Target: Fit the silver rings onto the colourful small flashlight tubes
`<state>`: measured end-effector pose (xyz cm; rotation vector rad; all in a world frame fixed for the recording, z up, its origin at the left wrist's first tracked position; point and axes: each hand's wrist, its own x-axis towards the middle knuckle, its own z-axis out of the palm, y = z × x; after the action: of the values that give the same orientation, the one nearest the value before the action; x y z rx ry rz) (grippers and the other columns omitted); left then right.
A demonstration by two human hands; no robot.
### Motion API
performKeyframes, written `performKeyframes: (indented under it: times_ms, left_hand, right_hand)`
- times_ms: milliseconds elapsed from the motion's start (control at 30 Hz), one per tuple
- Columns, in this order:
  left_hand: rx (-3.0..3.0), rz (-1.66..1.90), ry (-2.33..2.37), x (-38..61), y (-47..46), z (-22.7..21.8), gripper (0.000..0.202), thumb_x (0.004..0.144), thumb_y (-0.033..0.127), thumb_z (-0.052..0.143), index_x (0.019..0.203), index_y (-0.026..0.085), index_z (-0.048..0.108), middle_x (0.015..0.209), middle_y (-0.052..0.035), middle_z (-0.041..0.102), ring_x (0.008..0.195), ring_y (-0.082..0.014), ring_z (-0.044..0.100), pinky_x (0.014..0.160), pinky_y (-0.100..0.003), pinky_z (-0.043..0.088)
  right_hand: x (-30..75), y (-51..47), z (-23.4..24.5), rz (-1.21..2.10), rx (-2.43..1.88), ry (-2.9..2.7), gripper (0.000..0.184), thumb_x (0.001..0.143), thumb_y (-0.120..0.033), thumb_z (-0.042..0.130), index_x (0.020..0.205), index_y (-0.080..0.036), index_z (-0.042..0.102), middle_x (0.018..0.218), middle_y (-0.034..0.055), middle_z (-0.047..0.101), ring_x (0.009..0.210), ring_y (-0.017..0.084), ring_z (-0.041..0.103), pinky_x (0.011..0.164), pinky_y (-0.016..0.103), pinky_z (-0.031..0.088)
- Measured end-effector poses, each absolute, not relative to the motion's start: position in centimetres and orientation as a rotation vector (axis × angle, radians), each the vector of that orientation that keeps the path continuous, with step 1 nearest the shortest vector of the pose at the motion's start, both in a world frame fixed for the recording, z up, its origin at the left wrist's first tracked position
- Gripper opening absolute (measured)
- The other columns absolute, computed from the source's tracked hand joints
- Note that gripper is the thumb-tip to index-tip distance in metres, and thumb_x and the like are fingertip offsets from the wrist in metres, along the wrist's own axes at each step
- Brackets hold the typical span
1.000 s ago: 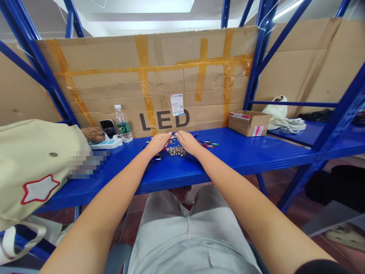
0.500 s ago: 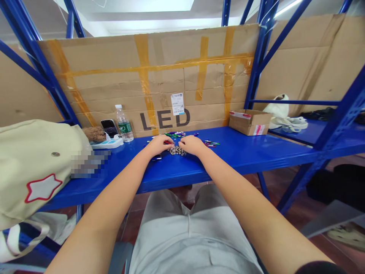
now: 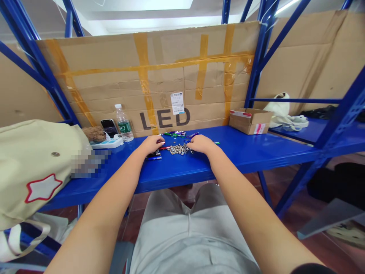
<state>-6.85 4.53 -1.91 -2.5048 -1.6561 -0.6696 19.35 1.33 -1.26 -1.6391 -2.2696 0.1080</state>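
My left hand is closed at the left of a small pile of shiny metal pieces. A dark red pen shows between its curled fingers. Another red pen lies just below the fingers, its end by the pile. Several blue and dark pens rest beneath this hand. At the pile's right side, my right hand has its fingertips pinched together; whatever they hold is hidden. Green and purple pens lie behind the pile, and a green pen tip shows beyond the right hand.
A water bottle, a phone and a white power strip stand back left. A cream bag covers the left end of the blue table. An open cardboard box sits back right, before a tall cardboard panel.
My hands have moved apart, the left one leftward and the right one rightward. More of the metal pile, the red pen beside it and the blue pens now shows.
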Motion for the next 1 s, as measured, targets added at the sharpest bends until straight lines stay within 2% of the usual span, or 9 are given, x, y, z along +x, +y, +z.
performKeyframes:
  times_ms: [133, 233, 300, 367, 467, 667, 767, 900, 1000]
  left_hand:
    - [-2.285, -0.503, -1.741, -7.3, 4.7, -1.6, 0.02, 0.074, 0.023, 0.058, 0.083, 0.027, 0.075, 0.097, -0.0065, 0.073, 0.095, -0.0285, 0.063, 0.087, -0.042, 0.046]
    - [-2.073, -0.455, -1.755, -6.9, 5.3, -0.7, 0.018, 0.075, 0.024, 0.057, 0.075, 0.023, 0.075, 0.093, -0.013, 0.073, 0.101, -0.0348, 0.06, 0.09, -0.052, 0.042]
    - [-2.019, -0.415, -1.783, -6.3, 6.4, 0.1, 0.02, 0.077, 0.026, 0.056, 0.079, 0.02, 0.075, 0.096, -0.0157, 0.072, 0.102, -0.0365, 0.06, 0.09, -0.054, 0.043]
    - [-2.04, -0.326, -1.864, -5.7, 8.1, 0.6, 0.023, 0.077, 0.026, 0.056, 0.089, 0.022, 0.075, 0.104, -0.0143, 0.072, 0.103, -0.0351, 0.062, 0.09, -0.05, 0.045]
    - [-2.061, -0.098, -1.981, -5.4, 11.1, 0.9, 0.029, 0.078, 0.024, 0.056, 0.102, 0.024, 0.073, 0.115, -0.0102, 0.07, 0.106, -0.0297, 0.063, 0.089, -0.038, 0.048]
    - [-2.021, 0.037, -1.991, -6.6, 14.8, 0.9, 0.037, 0.079, 0.031, 0.06, 0.109, 0.01, 0.069, 0.117, -0.0196, 0.067, 0.105, -0.0306, 0.064, 0.089, -0.032, 0.048]
    - [-2.048, 0.081, -1.993, -6.7, 15.7, 0.4, 0.035, 0.08, 0.034, 0.06, 0.104, 0.011, 0.07, 0.114, -0.0178, 0.069, 0.101, -0.0287, 0.066, 0.083, -0.03, 0.049]
    - [-2.078, 0.143, -2.009, -6.3, 16.4, -0.1, 0.02, 0.078, 0.031, 0.059, 0.084, 0.017, 0.071, 0.096, -0.0105, 0.074, 0.09, -0.0263, 0.067, 0.076, -0.029, 0.049]
    - [-2.084, 0.008, -1.936, -5.8, 15.5, 0.4, 0.022, 0.082, 0.033, 0.054, 0.086, 0.018, 0.069, 0.096, -0.0101, 0.073, 0.094, -0.0269, 0.065, 0.077, -0.03, 0.048]
  right_hand:
    - [19.4, 1.5, -1.2, 0.063, -1.653, -2.185, 0.04, 0.084, -0.043, 0.046, 0.09, -0.015, 0.074, 0.099, 0.0165, 0.072, 0.092, 0.029, 0.065, 0.073, 0.032, 0.045]
    - [19.4, 1.7, -1.0, 0.034, -1.637, -2.086, 0.039, 0.087, -0.039, 0.043, 0.09, -0.015, 0.074, 0.1, 0.0174, 0.071, 0.093, 0.029, 0.064, 0.074, 0.033, 0.045]
    - [19.4, 1.7, -0.9, 0.03, -1.618, -2.02, 0.039, 0.088, -0.036, 0.042, 0.09, -0.014, 0.074, 0.099, 0.0172, 0.071, 0.092, 0.028, 0.065, 0.074, 0.032, 0.045]
    - [19.3, 1.7, -0.8, 0.022, -1.591, -1.97, 0.039, 0.089, -0.034, 0.041, 0.091, -0.014, 0.074, 0.099, 0.0165, 0.071, 0.091, 0.026, 0.064, 0.074, 0.03, 0.045]
    - [19.0, 1.4, -0.8, 0.017, -1.533, -1.941, 0.037, 0.089, -0.032, 0.041, 0.093, -0.015, 0.073, 0.1, 0.0143, 0.072, 0.093, 0.023, 0.064, 0.075, 0.028, 0.044]
    - [18.2, 0.9, -0.7, 0.091, -1.41, -1.938, 0.035, 0.089, -0.03, 0.04, 0.091, -0.017, 0.073, 0.102, 0.0113, 0.072, 0.091, 0.022, 0.064, 0.074, 0.028, 0.045]
    - [17.9, 0.7, -0.6, 0.14, -1.345, -1.949, 0.035, 0.09, -0.031, 0.039, 0.089, -0.018, 0.072, 0.101, 0.01, 0.072, 0.091, 0.021, 0.063, 0.073, 0.028, 0.045]
    - [17.8, 0.8, -0.8, 0.154, -1.289, -1.939, 0.034, 0.09, -0.029, 0.038, 0.086, -0.018, 0.071, 0.098, 0.0094, 0.071, 0.09, 0.021, 0.063, 0.073, 0.028, 0.045]
    - [17.9, 1.1, -1.0, 0.151, -1.293, -1.9, 0.032, 0.091, -0.029, 0.04, 0.086, -0.017, 0.069, 0.097, 0.0102, 0.07, 0.089, 0.021, 0.063, 0.075, 0.03, 0.046]
